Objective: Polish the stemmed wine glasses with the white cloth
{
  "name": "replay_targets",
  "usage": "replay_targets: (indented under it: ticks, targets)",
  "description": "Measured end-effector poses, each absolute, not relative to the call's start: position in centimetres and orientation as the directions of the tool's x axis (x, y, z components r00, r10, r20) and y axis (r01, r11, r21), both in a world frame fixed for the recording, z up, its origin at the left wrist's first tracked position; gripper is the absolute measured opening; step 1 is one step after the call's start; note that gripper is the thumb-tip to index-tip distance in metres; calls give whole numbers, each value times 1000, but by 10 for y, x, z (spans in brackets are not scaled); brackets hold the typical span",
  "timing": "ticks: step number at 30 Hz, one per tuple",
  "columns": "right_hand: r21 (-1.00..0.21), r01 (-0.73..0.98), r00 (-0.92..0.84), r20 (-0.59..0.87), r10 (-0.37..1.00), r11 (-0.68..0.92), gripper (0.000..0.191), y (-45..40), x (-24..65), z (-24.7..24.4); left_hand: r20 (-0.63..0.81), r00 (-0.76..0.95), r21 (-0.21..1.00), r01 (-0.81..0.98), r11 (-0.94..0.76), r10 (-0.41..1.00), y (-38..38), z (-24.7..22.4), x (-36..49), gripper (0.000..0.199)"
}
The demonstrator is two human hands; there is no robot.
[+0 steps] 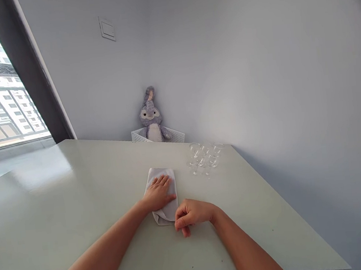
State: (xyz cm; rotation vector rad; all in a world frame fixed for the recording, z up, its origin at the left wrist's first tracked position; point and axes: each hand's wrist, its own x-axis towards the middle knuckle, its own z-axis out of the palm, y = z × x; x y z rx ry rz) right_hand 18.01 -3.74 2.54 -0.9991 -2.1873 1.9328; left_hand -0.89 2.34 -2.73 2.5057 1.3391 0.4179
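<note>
A folded pale grey cloth [159,173] lies on the white table [108,185], its near edge a little rumpled. My left hand [158,193] rests flat on the cloth, palm down, fingers and thumb spread. Beside the cloth's near right corner is my right hand [192,215], with the wrist bent and the fingers curled inward. Whether those fingertips pinch the cloth's edge is too small to tell. Several clear stemmed glasses [202,156] stand close together beyond my hands, toward the back right of the table.
A grey plush toy [152,121] sits in a white perforated basket [176,136] behind the table's back edge. Grey walls meet behind it, with a light switch [107,29] on the left one. A window with a railing [0,111] is at the far left.
</note>
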Motion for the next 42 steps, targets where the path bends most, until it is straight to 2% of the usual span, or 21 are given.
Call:
replay_targets:
  ticks: [7,13,17,21,26,30,35,38,42]
  targets:
    - [-917,400,-824,-363,436,-7,24,-44,168,24,80,631,273,731,-626,772,44,-27,0,72]
    - [-926,377,-832,-350,431,-24,26,-44,170,22,25,660,301,711,-635,751,93,-25,12,74]
    - [-914,391,-808,-398,435,-110,26,-41,169,15,19,604,318,752,-578,796,132,-27,0,72]
    - [-908,382,-801,-419,427,-175,25,-38,170,6,21,471,308,836,-454,882,164,-27,-44,71]
    - [-903,382,-756,-427,495,-195,14,-39,174,-1,19,243,273,932,-239,970,170,-22,-136,69]
    - [-903,368,-738,-429,521,-223,12,-40,174,-4,10,40,225,973,-42,999,145,-15,-220,69]
    - [-910,349,-765,-414,493,-223,19,-37,171,-5,-14,-195,171,966,194,981,90,-11,-305,71]
    - [-918,337,-780,-395,485,-206,21,-37,169,-3,-20,-278,145,950,278,960,63,-9,-323,73]
    - [-927,329,-797,-376,472,-181,22,-37,167,-1,-20,-298,123,946,298,954,44,-12,-309,73]
